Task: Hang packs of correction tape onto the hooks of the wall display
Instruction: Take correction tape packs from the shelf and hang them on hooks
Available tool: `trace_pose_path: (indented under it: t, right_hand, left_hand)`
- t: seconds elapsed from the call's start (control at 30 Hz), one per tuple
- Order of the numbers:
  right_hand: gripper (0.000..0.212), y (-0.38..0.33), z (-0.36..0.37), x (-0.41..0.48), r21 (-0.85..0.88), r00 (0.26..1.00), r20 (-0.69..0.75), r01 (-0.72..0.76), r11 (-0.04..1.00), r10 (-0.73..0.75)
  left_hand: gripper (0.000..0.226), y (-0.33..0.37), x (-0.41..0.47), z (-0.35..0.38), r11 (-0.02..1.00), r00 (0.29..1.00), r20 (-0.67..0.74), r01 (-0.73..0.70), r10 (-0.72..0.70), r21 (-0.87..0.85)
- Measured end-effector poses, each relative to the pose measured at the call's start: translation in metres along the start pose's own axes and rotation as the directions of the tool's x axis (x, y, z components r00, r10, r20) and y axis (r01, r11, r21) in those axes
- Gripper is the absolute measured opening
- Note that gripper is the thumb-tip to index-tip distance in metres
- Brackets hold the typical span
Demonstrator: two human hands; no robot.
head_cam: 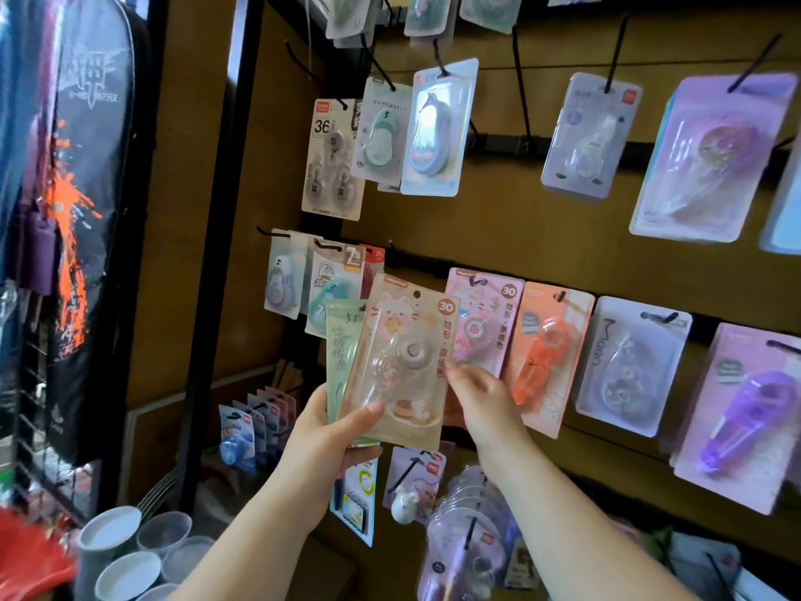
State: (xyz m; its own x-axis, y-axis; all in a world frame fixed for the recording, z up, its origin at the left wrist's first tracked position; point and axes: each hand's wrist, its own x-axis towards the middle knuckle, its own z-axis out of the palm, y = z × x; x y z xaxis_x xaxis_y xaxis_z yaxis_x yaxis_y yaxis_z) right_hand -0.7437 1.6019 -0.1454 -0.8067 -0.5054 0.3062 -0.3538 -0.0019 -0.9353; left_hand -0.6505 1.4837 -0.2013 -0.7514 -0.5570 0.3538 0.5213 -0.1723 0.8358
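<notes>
My left hand grips a small stack of correction tape packs from below. The front one is a beige pack with a cat picture and a "30" badge; a green pack shows behind it. My right hand pinches the beige pack's right edge with its fingertips. Both hands are held up in front of the wall display. A matching pink "30" pack hangs on a hook just right of the beige pack. A bare black hook sticks out above the held stack.
Many packs hang on the brown wall display: an orange pack, a clear pack, a purple pack. A black frame post stands at left. Paper cups sit at lower left. A black backpack hangs far left.
</notes>
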Motion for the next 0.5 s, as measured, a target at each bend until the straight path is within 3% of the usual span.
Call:
trace_pose_path:
  t: [0.1, 0.3, 0.5]
  right_hand:
    - [0.021, -0.005, 0.000, -0.001, 0.007, 0.999, 0.007, 0.052, 0.999, -0.052]
    - [0.018, -0.005, -0.004, -0.004, -0.044, 0.994, -0.032, 0.106, 0.993, -0.107]
    - [0.011, -0.006, -0.011, -0.005, -0.177, 0.962, -0.064, 0.253, 0.951, -0.267]
  left_hand:
    - [0.042, -0.001, -0.002, 0.004, 1.000, 1.000, 0.006, 0.007, -0.007, 0.010]
    - [0.027, -0.003, -0.002, 0.008, 1.000, 1.000, -0.024, 0.007, -0.006, 0.015]
    - [0.020, -0.006, -0.001, 0.007, 0.997, 0.999, -0.038, 0.003, -0.006, -0.075]
